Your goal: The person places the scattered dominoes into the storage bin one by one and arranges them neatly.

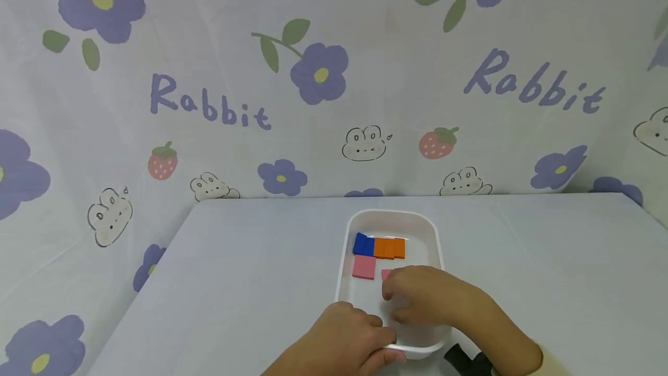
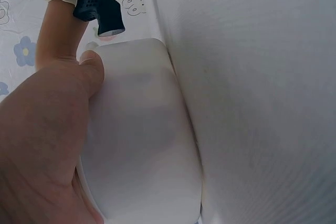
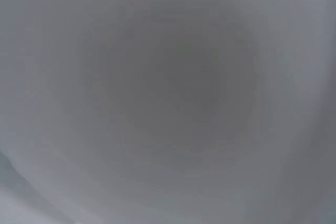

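Observation:
A white plastic tray [image 1: 391, 217] stands on the table in the head view. My left hand [image 1: 348, 338] grips its near rim, fingers over the edge and thumb below outside; in the left wrist view the thumb [image 2: 93, 72] lies along the tray's outer wall [image 2: 142, 129]. Inside, blue tiles [image 1: 363, 245] and orange tiles [image 1: 389, 248] form a row at the far left, with a pink square tile [image 1: 363, 267] below the blue ones. My right hand [image 1: 430, 296] reaches in, fingers bent, covering most of a second pink tile [image 1: 385, 274]. Whether its fingertips hold something, I cannot tell.
The white table [image 1: 250, 260] extends to both sides of the tray. A patterned cloth [image 1: 334, 115] hangs behind the table. A black device [image 1: 467, 360] sits at the right wrist. The right wrist view shows only a blurred grey-white surface [image 3: 178, 98].

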A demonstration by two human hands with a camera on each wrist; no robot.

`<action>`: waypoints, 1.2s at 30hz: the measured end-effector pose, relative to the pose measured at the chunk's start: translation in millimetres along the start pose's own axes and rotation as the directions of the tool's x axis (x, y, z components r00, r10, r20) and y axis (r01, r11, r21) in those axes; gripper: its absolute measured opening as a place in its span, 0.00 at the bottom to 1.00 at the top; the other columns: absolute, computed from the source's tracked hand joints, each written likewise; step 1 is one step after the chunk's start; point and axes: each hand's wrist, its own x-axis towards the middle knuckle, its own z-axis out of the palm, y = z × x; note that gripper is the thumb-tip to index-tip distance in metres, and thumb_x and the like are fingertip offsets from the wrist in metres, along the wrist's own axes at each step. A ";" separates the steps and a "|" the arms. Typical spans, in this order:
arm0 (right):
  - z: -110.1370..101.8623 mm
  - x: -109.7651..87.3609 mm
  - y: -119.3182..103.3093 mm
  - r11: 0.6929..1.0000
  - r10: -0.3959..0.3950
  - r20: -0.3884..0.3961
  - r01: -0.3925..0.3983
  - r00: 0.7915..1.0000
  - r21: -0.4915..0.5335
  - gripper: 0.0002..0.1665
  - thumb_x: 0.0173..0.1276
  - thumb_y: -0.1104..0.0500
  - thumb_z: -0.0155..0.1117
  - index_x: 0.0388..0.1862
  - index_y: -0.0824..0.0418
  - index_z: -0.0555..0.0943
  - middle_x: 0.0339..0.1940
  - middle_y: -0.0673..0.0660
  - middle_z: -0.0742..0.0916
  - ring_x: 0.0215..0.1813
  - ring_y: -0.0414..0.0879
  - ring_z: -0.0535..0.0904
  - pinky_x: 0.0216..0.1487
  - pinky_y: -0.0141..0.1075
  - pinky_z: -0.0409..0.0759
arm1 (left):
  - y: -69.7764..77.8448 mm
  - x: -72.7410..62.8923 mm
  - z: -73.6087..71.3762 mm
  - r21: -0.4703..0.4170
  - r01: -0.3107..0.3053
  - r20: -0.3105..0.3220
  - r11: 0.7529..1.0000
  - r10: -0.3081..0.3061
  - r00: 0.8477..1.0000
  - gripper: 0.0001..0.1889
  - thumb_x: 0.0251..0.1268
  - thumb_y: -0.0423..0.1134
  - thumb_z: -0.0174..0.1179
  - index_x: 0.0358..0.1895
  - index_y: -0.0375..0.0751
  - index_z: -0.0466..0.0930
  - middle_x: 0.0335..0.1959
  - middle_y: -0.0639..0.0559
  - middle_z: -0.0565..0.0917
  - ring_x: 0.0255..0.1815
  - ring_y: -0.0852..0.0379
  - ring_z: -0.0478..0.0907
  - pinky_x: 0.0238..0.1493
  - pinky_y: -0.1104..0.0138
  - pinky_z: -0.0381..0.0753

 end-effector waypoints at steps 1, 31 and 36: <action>0.6 -0.2 -0.9 1.000 0.003 0.007 -0.003 1.000 -0.003 0.07 0.59 0.61 0.74 0.37 0.55 0.86 0.35 0.45 0.84 0.37 0.40 0.78 0.47 0.43 0.80 | 0.0 0.1 0.1 -0.002 0.002 0.002 1.000 -0.002 1.000 0.19 0.77 0.55 0.52 0.25 0.54 0.73 0.17 0.65 0.66 0.16 0.69 0.59 0.19 0.74 0.52; 11.2 3.8 0.0 0.998 0.056 0.026 -0.056 0.998 -0.022 0.16 0.58 0.58 0.77 0.46 0.53 0.87 0.61 0.58 0.83 0.64 0.56 0.76 0.60 0.54 0.74 | 0.1 4.6 -0.6 -0.012 0.014 0.061 1.000 -0.013 0.998 0.18 0.78 0.56 0.49 0.29 0.56 0.77 0.18 0.67 0.70 0.19 0.70 0.66 0.21 0.75 0.57; 5.2 2.0 2.4 0.998 -0.005 -0.011 0.004 1.000 -0.058 0.15 0.59 0.59 0.76 0.46 0.55 0.86 0.56 0.55 0.84 0.60 0.53 0.78 0.60 0.51 0.75 | -0.9 6.3 -2.5 -0.048 0.049 0.119 0.998 -0.043 0.992 0.18 0.78 0.59 0.47 0.36 0.55 0.81 0.19 0.67 0.75 0.22 0.71 0.71 0.24 0.77 0.61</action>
